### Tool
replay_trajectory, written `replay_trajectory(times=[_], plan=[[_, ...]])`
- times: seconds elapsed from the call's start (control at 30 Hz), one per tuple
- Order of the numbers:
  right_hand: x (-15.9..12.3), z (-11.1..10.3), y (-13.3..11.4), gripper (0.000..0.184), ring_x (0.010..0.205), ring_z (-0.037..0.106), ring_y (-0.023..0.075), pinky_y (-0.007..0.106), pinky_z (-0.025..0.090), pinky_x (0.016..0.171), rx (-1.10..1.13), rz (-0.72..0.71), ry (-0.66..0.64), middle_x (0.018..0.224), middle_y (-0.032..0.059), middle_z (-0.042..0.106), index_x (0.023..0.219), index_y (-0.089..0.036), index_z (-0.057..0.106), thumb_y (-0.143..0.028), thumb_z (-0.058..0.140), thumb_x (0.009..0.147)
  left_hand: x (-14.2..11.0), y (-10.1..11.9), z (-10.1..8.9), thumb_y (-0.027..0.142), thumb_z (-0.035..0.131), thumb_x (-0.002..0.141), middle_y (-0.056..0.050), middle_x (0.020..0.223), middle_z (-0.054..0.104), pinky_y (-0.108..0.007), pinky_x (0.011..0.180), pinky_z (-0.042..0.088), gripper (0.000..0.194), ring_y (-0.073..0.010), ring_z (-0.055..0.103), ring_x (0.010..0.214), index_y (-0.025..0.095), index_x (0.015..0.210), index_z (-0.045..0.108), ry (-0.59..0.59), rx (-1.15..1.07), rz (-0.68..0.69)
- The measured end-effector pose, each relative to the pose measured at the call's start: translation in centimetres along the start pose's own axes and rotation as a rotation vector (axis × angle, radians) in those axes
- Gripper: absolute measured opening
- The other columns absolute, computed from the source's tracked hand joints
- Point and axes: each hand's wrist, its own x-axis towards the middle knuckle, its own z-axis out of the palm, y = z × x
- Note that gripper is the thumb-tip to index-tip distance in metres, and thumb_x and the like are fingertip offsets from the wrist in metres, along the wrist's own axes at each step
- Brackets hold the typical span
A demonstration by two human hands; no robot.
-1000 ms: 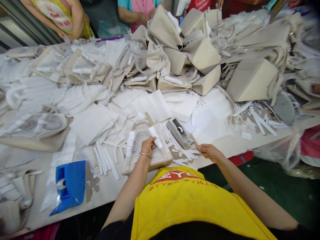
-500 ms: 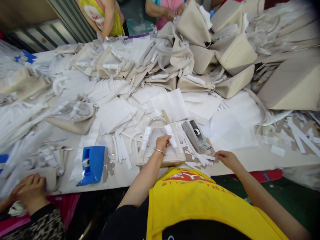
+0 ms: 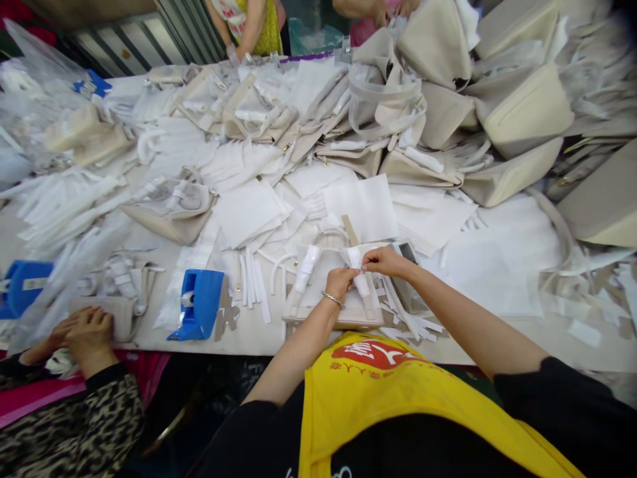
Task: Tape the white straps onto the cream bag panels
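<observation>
A beige handbag [image 3: 326,317] lies in front of me at the table's near edge, with white wraps around the bases of its handle. My left hand [image 3: 341,281] is closed on the right-hand white wrap [image 3: 360,280], at its left side. From the right, my right hand [image 3: 385,261] meets it at the same wrap, fingers pinched together; whatever is between them is too small to make out. Another white wrap [image 3: 307,267] covers the left handle base. Partly hidden behind my right hand and forearm is a grey tape dispenser [image 3: 412,295].
Blue tape dispensers [image 3: 202,302] stand to the left, near a co-worker's hands [image 3: 89,335]. White sheets [image 3: 249,209] and strips [image 3: 256,289] cover the middle. Beige handbags [image 3: 432,46] are piled at the back right. Other people stand across the table.
My right hand has come in from right of the grey dispenser to the wrap beside my left hand. My left hand stays on the wrap. The camera view has shifted.
</observation>
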Motion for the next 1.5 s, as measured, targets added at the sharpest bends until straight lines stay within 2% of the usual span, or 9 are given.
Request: replay_trajectory(times=[0.17,0.33,0.47,0.63,0.77,1.1,1.23,1.37,1.5], plan=[[0.6,0.0,0.2,0.021,0.049,0.037,0.0078,0.020,0.027,0.046,-0.109,0.026,-0.005,0.048,-0.0050,0.044,0.058,-0.015,0.057,-0.036,0.054,0.061,0.0,0.1,-0.1,0.026,0.067,0.047,0.005,0.034,0.037,-0.020,0.034,0.019,0.024,-0.0040,0.031,0.032,0.013,0.045,0.047,0.002,0.024,0.007],[1.2,-0.6,0.0,0.021,0.048,0.038,0.0081,0.020,0.026,0.046,-0.233,0.052,-0.038,0.046,-0.0048,0.043,0.055,-0.015,0.057,-0.035,0.055,0.060,-0.1,0.4,-0.3,0.027,0.068,0.047,0.005,0.035,0.039,-0.020,0.036,0.024,0.026,-0.0044,0.034,0.034,0.012,0.045,0.046,-0.076,0.029,-0.001],[1.5,-1.0,-0.1,0.020,0.047,0.037,0.0079,0.021,0.027,0.047,-0.239,0.050,-0.080,0.045,-0.0050,0.043,0.054,-0.015,0.056,-0.035,0.055,0.059,-0.2,0.7,-0.4,0.037,0.070,0.047,0.004,0.038,0.041,-0.021,0.040,0.029,0.034,-0.0054,0.037,0.036,0.013,0.046,0.046,-0.129,-0.004,-0.021],[1.5,-1.3,0.1,0.019,0.047,0.038,0.0074,0.020,0.028,0.045,-0.095,0.058,-0.119,0.045,-0.0049,0.044,0.056,-0.015,0.056,-0.034,0.056,0.057,-0.1,0.7,-0.1,0.040,0.071,0.046,0.006,0.035,0.037,-0.021,0.037,0.023,0.038,-0.0039,0.032,0.034,0.014,0.045,0.043,-0.068,0.094,-0.013],[1.4,-1.8,0.4,0.017,0.045,0.040,0.0075,0.019,0.031,0.043,0.104,0.120,-0.221,0.048,-0.0041,0.049,0.064,-0.015,0.060,-0.030,0.057,0.057,-0.3,0.7,-0.3,0.036,0.070,0.049,0.006,0.036,0.036,-0.021,0.038,0.022,0.035,-0.0041,0.033,0.035,0.014,0.045,0.042,-0.090,0.023,-0.003],[1.6,0.0,0.6,0.016,0.054,0.051,0.0097,0.018,0.038,0.051,0.286,0.031,-0.154,0.056,-0.0045,0.057,0.068,-0.015,0.056,-0.011,0.056,0.052,-1.1,1.7,-1.4,0.029,0.072,0.049,0.006,0.043,0.038,-0.019,0.043,0.026,0.030,-0.0034,0.035,0.042,0.011,0.052,0.047,-0.224,-0.129,-0.145],[1.8,-0.2,0.1,0.015,0.056,0.052,0.0103,0.018,0.037,0.051,0.166,-0.003,-0.123,0.057,-0.0036,0.058,0.067,-0.015,0.056,-0.009,0.056,0.053,-1.1,1.8,-1.5,0.028,0.071,0.052,0.005,0.044,0.039,-0.019,0.046,0.030,0.029,-0.0041,0.038,0.044,0.011,0.051,0.048,-0.237,-0.121,-0.157],[2.1,-1.2,-0.1,0.024,0.059,0.051,0.0115,0.019,0.034,0.050,-0.071,-0.031,-0.116,0.063,-0.0022,0.059,0.071,-0.015,0.060,-0.020,0.067,0.049,-1.4,1.8,-1.5,0.028,0.070,0.054,0.005,0.044,0.039,-0.018,0.045,0.029,0.026,-0.0037,0.037,0.045,0.010,0.054,0.051,-0.269,-0.117,-0.157],[2.4,-1.0,1.2,0.044,0.064,0.052,0.0137,0.020,0.034,0.053,-0.094,-0.038,-0.088,0.072,-0.0001,0.060,0.082,-0.015,0.060,-0.039,0.070,0.047,-1.7,1.6,-1.9,0.028,0.069,0.056,0.000,0.054,0.051,-0.017,0.047,0.030,0.023,-0.0047,0.042,0.050,0.010,0.058,0.054,-0.318,-0.134,-0.145]])
